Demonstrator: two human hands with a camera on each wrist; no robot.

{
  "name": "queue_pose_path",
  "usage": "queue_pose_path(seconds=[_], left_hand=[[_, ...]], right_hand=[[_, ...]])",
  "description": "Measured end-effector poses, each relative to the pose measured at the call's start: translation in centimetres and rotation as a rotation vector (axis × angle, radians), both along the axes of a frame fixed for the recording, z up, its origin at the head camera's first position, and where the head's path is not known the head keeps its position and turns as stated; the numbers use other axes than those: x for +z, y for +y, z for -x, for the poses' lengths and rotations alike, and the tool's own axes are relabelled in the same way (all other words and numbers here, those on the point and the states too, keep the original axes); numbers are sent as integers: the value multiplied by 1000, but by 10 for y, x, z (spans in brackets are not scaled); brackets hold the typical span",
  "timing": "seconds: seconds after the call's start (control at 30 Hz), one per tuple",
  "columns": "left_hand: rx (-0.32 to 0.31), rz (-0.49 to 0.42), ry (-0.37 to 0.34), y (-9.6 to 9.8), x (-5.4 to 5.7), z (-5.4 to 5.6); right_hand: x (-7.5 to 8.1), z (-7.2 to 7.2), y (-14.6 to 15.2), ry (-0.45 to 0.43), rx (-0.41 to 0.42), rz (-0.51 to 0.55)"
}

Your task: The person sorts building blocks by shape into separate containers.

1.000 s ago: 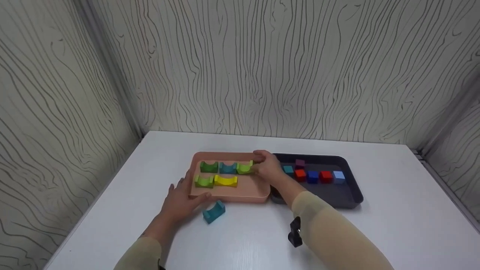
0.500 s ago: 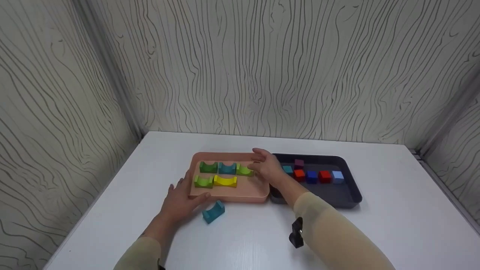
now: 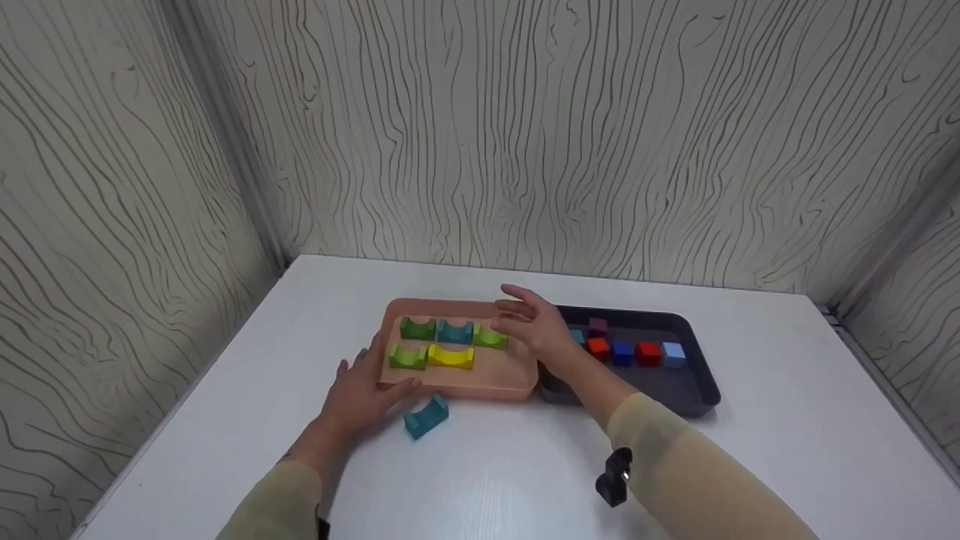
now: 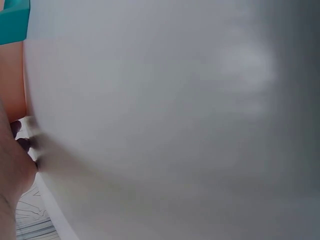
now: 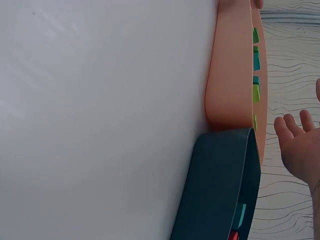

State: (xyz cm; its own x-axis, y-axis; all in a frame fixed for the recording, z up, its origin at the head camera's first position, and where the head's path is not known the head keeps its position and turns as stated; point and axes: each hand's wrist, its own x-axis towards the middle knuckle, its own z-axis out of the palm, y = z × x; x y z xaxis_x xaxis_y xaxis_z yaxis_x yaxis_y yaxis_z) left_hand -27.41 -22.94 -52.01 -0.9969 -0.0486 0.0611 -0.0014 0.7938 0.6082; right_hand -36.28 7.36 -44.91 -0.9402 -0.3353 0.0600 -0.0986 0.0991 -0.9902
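My left hand [image 3: 358, 394] rests against the left front corner of the salmon-pink tray [image 3: 499, 382], its thumb along the front rim. Inside that tray lie several arch-shaped blocks in two rows: a dark green [image 3: 418, 328], a teal [image 3: 455, 331] and a lime one [image 3: 490, 337] at the back, another lime [image 3: 407, 358] and a yellow one [image 3: 451, 357] in front. A loose teal arch block [image 3: 427, 417] lies on the table near my left thumb. Above the pink tray's right side hovers my right hand [image 3: 544, 330], fingers extended and holding nothing.
A dark tray [image 3: 667, 394] adjoins the pink one on its right. It holds several small cubes, among them a purple [image 3: 598, 327], a blue [image 3: 622, 353] and a light blue one [image 3: 673, 355]. Wood-patterned panels [image 3: 480, 135] stand behind the white table [image 3: 480, 472].
My right hand has let go of the lime arch block at the back row's right end and lifted up from it. The left hand keeps its place at the tray.
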Motion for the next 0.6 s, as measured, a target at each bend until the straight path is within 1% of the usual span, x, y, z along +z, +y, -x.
queue_pose_path(seconds=[0.1, 0.2, 0.33, 0.47, 0.6], left_hand=[[2, 9, 11, 0, 1, 0], [3, 17, 12, 1, 3, 0], [6, 13, 0, 1, 5, 0], [2, 19, -6, 1, 5, -1], [-12, 25, 4, 0, 5, -1]], right_hand=[[4, -9, 1, 17, 47, -24], [5, -17, 2, 36, 97, -21], [4, -27, 2, 41, 153, -7], [2, -38, 1, 34, 198, -3], [-3, -50, 0, 27, 251, -2]])
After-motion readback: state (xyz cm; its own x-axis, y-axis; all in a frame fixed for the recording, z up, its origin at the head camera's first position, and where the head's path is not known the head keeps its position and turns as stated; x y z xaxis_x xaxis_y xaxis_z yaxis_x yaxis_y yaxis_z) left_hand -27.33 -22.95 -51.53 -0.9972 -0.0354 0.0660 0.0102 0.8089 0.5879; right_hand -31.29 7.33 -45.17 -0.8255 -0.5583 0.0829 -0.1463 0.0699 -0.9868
